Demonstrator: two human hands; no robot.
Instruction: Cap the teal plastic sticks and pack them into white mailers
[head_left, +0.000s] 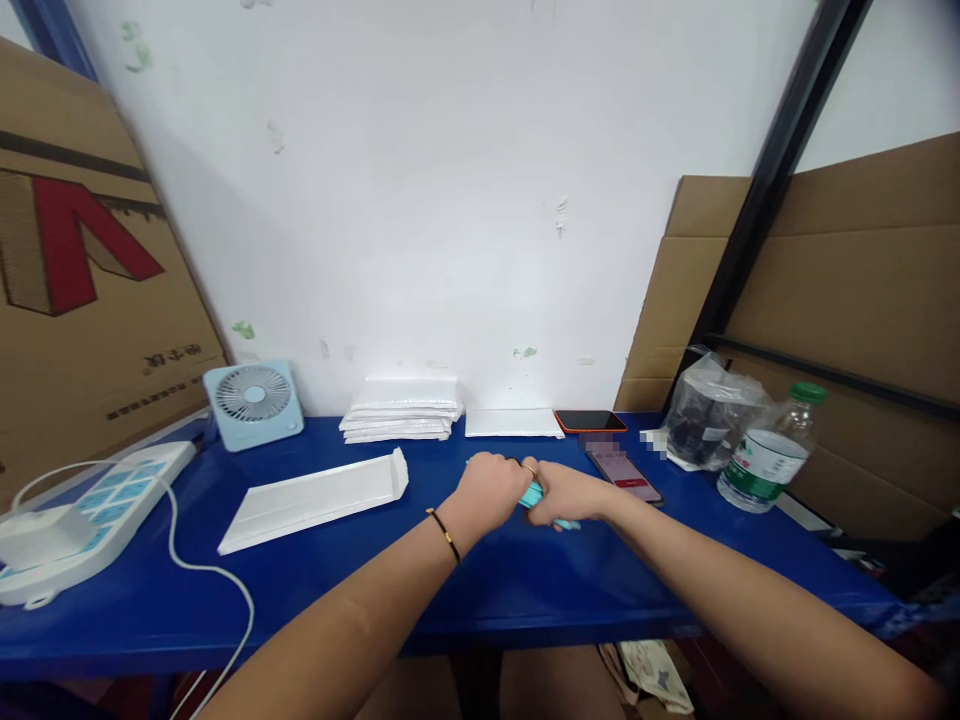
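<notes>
My left hand [489,490], with a dark bracelet at the wrist, is closed in a fist over the blue table. Right up against it, my right hand [564,490] has its fingers curled. Between the two hands shows a turquoise object [532,495], gripped by both; most of it is covered and its kind cannot be made out. A bit of the same pale turquoise sticks out below the right hand. To the left of the hands lies a white mailer envelope [319,500], its flap end raised on the right.
Along the wall are a stack of white envelopes [401,410], a single envelope [514,423] and a dark phone [590,421]. Another phone [626,472], a bagged cup [701,415] and a water bottle [766,460] stand right. A fan [255,400] and power strip [112,510] are left.
</notes>
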